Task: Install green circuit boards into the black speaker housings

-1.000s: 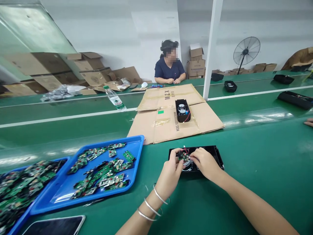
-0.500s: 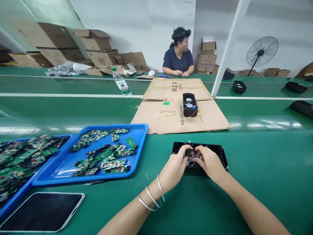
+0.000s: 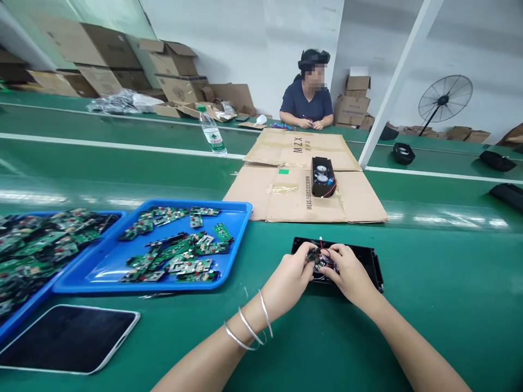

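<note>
Left fingers [image 3: 309, 260] and right fingers [image 3: 335, 261] pinch small circuit board [image 3: 317, 259], red wires; rectangular black housing [image 3: 365, 263] beneath, smooth green surface [image 3: 425, 305].

right hand [image 3: 350, 273] spread wider, circuit board [image 3: 314, 255] more covered

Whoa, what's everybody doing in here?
Someone's left hand is pinching what looks like a small circuit board over an open black case. The right hand works close beside it, by a red wire, but its fingers hide exactly what they touch. More boards lie in a blue tray. Another black case, with two round speakers, sits on flat cardboard. A person sits across, head turned sideways.
</note>
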The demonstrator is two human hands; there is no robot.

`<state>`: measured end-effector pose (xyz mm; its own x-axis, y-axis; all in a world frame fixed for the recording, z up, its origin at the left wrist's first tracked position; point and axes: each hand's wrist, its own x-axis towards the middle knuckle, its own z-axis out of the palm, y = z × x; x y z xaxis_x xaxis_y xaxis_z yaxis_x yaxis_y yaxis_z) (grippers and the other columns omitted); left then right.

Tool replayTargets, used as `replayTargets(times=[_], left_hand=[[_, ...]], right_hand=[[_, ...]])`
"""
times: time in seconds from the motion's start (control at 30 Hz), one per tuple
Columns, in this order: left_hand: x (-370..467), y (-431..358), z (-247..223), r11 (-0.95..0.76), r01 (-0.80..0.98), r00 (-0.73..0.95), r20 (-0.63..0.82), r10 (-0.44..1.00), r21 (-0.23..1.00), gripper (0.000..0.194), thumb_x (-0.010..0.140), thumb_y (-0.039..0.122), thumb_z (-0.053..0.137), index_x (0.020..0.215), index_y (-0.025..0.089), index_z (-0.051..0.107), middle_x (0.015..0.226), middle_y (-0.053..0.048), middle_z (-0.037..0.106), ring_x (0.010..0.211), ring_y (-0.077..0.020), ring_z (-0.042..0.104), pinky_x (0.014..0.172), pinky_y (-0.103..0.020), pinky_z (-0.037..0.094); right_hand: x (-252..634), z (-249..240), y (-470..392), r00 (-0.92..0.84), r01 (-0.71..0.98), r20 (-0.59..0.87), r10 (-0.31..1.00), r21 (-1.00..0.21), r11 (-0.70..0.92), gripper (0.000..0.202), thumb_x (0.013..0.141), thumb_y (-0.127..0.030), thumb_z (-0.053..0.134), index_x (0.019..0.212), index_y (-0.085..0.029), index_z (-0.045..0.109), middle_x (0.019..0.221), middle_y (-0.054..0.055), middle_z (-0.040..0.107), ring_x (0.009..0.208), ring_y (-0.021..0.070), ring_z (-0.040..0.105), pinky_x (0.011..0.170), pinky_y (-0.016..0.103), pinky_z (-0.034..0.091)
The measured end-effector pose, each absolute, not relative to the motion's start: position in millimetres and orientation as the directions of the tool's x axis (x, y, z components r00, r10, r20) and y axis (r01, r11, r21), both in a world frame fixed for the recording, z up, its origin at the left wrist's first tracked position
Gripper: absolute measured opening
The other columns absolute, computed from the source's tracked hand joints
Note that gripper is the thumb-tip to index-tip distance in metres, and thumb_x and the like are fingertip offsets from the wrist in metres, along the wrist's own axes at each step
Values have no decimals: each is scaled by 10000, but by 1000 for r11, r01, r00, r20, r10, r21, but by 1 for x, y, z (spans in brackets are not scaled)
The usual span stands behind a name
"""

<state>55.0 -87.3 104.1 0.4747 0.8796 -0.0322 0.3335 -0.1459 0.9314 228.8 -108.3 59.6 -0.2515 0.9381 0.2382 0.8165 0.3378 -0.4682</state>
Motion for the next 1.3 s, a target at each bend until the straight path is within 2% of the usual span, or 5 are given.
replayTargets(times=[0.37,0.47,0.57,0.77,1.3], left_hand=[[58,-83,96,-103,371,262,3,965,923,78,799,196,489,866,200,447,692,-31,653,638,-212,654,588,-306,504],[61,-84,93,-120,394,229,29,973,911,74,823,194,458,887,199,420,713,-50,654,647,-225,657,583,-308,490],[63,-86,94,-135,446,235,29,972,885,71,843,185,424,909,195,399,686,-50,642,621,-225,647,553,-288,461],[66,-91,100,-187,580,326,-15,945,793,93,851,138,374,930,186,372,583,-12,574,522,-212,586,470,-241,347],[69,-93,98,-166,494,413,-62,909,854,114,841,122,391,847,222,335,618,6,554,555,-185,568,518,-231,352]], right_hand=[[241,61,-105,70,456,98,993,-888,56,191,768,-356,588,819,-183,525,719,17,608,653,156,571,607,268,464],[240,64,-110,73,542,231,970,-826,156,154,803,-341,572,780,-189,558,724,27,625,661,167,582,628,283,462],[236,65,-114,-170,633,358,918,-675,380,186,888,-294,467,799,-190,592,751,43,622,702,169,561,657,295,451],[232,62,-115,-368,747,327,871,-454,486,272,941,-250,347,870,-171,597,776,64,558,759,185,497,661,307,435],[235,65,-110,-398,730,190,897,-527,436,281,942,-267,351,762,-179,547,765,37,532,754,163,452,676,290,403]])
